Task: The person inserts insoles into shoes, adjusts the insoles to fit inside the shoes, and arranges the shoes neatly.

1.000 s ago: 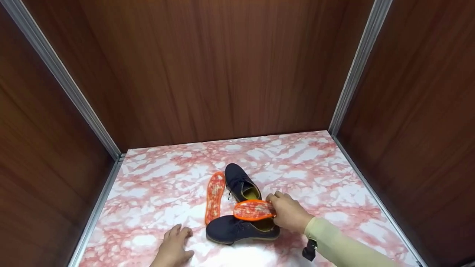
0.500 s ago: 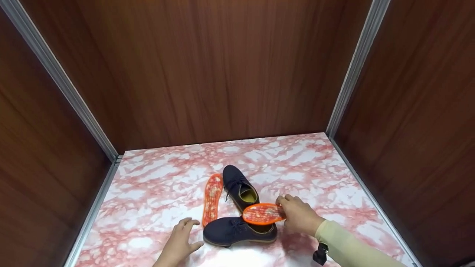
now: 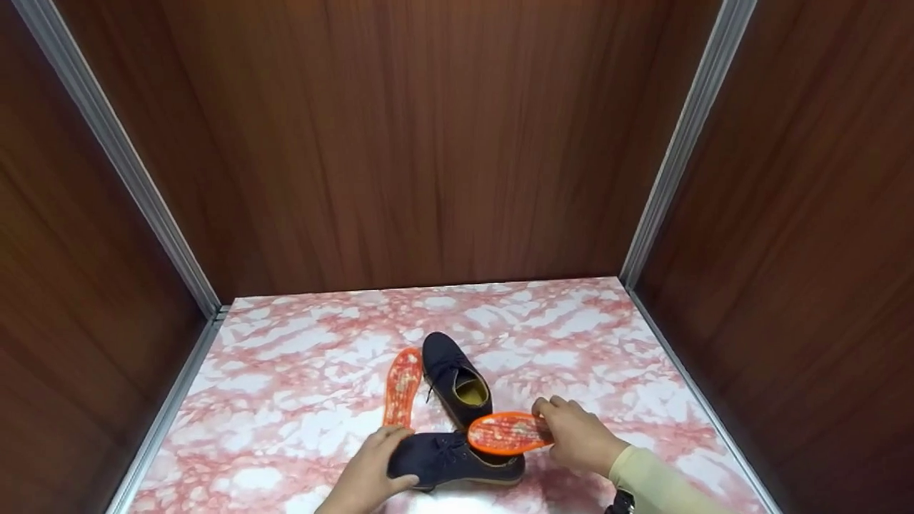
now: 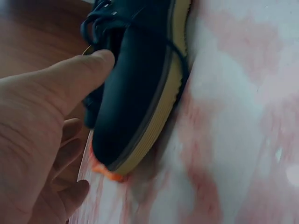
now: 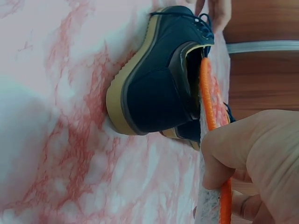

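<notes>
My right hand (image 3: pixel 580 439) pinches one end of an orange-rimmed insole (image 3: pixel 505 433), thumb on one face and fingers on the other in the right wrist view. Its free end hangs over the opening of the near navy lace-up shoe (image 3: pixel 446 462), which lies with its toe to the left. Around that toe, my left hand (image 3: pixel 370 467) is spread with loose fingers; the thumb (image 4: pixel 93 65) overlaps the upper in the left wrist view. A second insole (image 3: pixel 403 385) lies flat beyond the toe, its lower end hidden by the left hand and shoe.
The matching navy shoe (image 3: pixel 444 364) stands behind, toe pointing away, with a yellowish lining. Everything rests on a red-and-white marbled surface (image 3: pixel 285 400). Brown wood-grain panels (image 3: pixel 428 143) with grey metal corner posts (image 3: pixel 689 135) enclose the back and sides.
My left hand has moved right to the near shoe's toe. My right hand drew the insole back to the right, until its free end hung over the shoe opening.
</notes>
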`<action>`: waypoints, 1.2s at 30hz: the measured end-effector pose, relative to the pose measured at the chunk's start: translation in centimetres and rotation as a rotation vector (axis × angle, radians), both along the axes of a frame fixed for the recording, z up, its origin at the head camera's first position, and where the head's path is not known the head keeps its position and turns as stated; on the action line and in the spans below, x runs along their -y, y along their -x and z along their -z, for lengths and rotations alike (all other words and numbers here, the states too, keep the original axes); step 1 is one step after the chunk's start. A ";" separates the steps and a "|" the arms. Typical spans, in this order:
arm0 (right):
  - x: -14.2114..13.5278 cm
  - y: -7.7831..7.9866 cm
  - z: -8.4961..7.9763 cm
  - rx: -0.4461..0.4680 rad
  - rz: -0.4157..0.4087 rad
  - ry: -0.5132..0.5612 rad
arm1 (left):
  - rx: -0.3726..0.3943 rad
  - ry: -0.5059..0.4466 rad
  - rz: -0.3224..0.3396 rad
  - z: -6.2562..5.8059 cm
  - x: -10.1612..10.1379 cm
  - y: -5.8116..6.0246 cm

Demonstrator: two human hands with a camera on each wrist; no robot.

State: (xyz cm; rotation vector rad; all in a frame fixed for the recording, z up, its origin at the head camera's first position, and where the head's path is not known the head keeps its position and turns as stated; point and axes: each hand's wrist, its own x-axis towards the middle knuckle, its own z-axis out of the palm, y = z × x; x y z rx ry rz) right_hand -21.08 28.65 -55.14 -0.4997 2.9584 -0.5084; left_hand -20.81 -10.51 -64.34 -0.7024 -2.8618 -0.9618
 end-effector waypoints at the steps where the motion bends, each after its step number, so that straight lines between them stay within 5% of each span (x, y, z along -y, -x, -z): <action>1: -0.1 -0.1 0.0 0.000 -0.002 0.003 | 0.008 0.002 0.010 0.1 -0.3 0.1; 9: -0.2 -0.6 0.1 0.007 -0.012 -0.010 | 0.010 0.077 0.062 1.1 -1.7 0.1; 22: -0.3 -0.5 -0.8 -0.026 -0.006 -0.078 | 0.105 0.114 -0.020 1.4 -1.1 0.6; 36: 1.3 -0.8 -1.5 -0.068 -0.017 -0.231 | 0.126 0.133 -0.017 1.0 -0.9 0.5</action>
